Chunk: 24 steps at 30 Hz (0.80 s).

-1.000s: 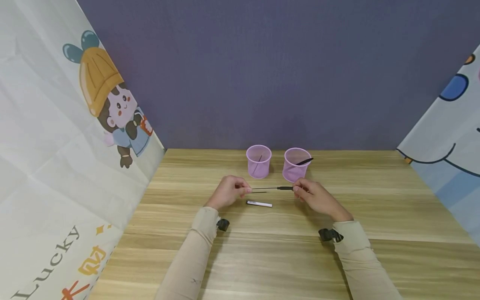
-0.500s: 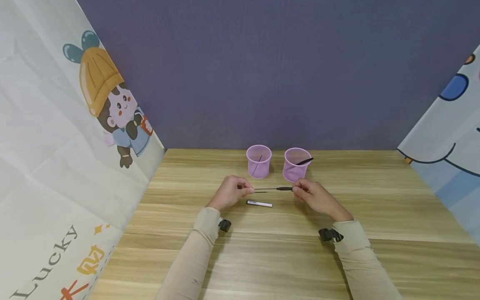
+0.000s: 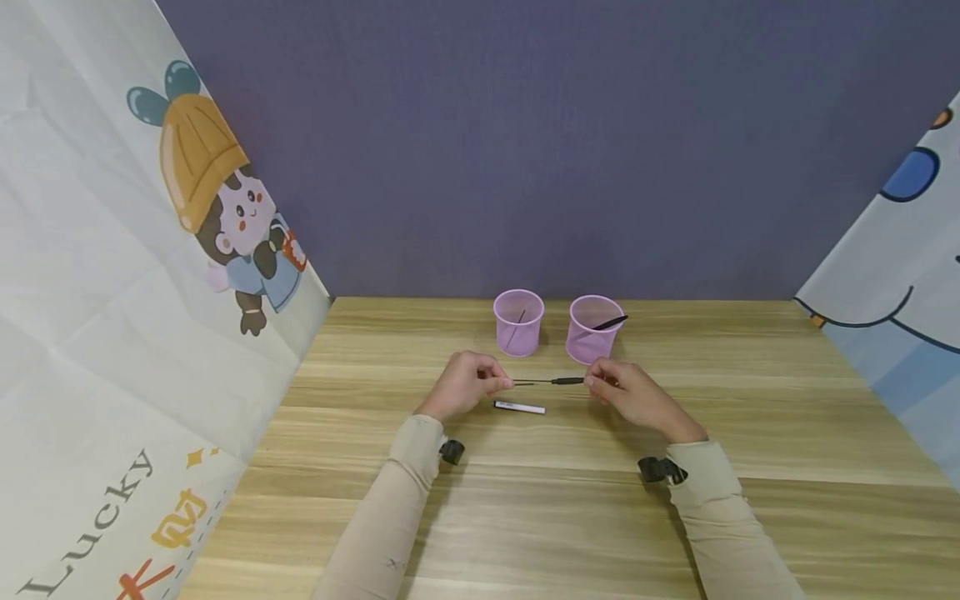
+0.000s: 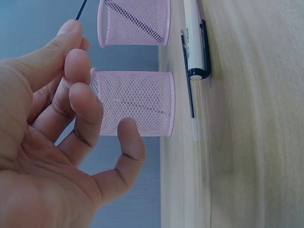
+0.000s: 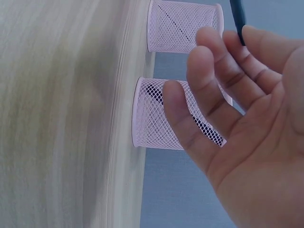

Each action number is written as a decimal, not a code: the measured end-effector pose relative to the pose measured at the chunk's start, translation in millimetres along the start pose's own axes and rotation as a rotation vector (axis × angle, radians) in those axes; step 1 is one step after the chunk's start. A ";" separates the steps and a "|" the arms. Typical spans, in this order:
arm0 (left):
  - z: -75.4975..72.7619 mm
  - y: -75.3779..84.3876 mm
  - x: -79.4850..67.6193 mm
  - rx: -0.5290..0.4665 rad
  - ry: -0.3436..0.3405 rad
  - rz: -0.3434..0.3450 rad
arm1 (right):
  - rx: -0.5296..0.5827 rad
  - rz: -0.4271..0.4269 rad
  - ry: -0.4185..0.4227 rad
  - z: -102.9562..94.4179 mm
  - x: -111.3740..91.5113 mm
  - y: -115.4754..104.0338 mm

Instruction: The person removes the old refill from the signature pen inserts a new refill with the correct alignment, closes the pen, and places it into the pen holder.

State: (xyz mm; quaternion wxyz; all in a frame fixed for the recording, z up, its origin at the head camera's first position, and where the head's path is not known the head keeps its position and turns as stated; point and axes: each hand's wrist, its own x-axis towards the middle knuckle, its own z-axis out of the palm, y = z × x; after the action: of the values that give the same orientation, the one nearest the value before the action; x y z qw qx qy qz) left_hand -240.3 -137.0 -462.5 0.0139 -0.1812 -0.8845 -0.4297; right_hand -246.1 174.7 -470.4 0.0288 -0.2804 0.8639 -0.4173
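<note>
Between finger and thumb, my left hand (image 3: 465,385) pinches the end of a thin dark pen refill (image 3: 532,381). Its other end meets a short black pen piece (image 3: 567,381), gripped by the fingertips of my right hand (image 3: 633,396). The two parts lie in one line, level over the table. In the right wrist view the black piece (image 5: 238,19) tapers towards the thumb. Below them, a second refill (image 4: 190,85) with a clear end lies on the table beside a white pen barrel (image 4: 194,42) with a black clip.
Two pink mesh cups stand behind the hands. The left cup (image 3: 527,343) holds a thin dark refill (image 3: 516,327). A thicker black pen part (image 3: 611,322) leans out over the rim of the right cup (image 3: 582,346). A dark partition (image 3: 555,150) rises along the table's back edge.
My left hand has shifted slightly right, closer to my right hand, and less of the refill shows between them. The right hand stays almost where it was.
</note>
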 end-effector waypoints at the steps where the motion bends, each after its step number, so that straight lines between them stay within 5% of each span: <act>1: 0.0 0.0 0.0 -0.001 -0.001 -0.004 | 0.003 -0.002 0.000 0.1 -0.1 0.0; 24: 0.9 2.4 -0.6 0.001 -0.015 -0.012 | 0.028 0.001 -0.035 0.4 0.3 2.0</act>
State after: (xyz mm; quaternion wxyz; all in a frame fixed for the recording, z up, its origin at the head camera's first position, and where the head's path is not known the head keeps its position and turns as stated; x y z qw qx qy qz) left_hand -238.8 -135.1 -461.3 0.0046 -0.1792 -0.8860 -0.4277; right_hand -247.1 175.3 -472.0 0.0481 -0.2870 0.8574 -0.4246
